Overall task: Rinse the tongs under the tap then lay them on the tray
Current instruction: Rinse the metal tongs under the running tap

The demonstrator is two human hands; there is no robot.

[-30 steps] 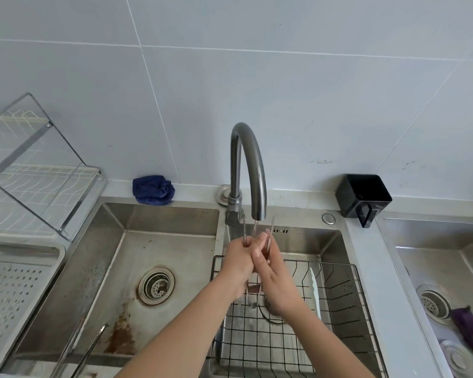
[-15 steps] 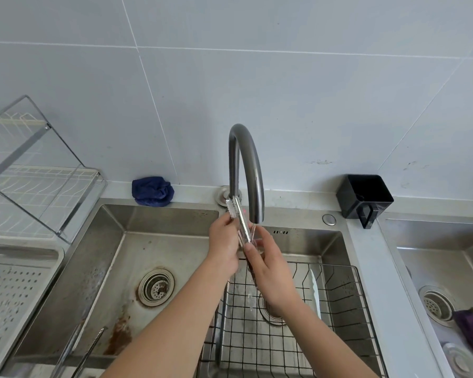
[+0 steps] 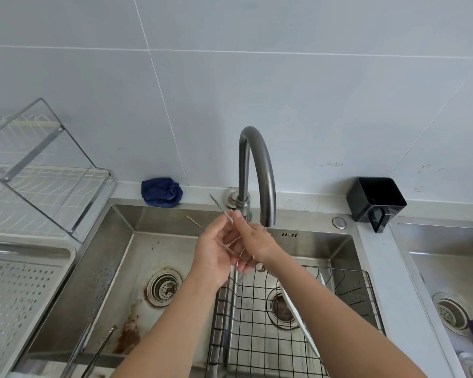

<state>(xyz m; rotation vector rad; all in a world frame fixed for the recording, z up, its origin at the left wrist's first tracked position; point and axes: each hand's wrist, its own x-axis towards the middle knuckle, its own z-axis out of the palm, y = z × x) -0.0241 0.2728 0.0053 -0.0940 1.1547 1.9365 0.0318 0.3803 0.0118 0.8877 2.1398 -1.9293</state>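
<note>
gripping one tongs (image 3: pixel 218 205), two hands (image 3: pixel 213 253) (image 3: pixel 258 244)

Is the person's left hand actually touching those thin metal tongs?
Touching. The head view shows the left hand gripping the thin metal tongs, serrated tips sticking out past its fingers.

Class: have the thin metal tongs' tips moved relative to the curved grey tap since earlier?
Yes. The thin metal tongs swung left: tips, once beside the curved grey tap spout, now sit left of its base.
</note>
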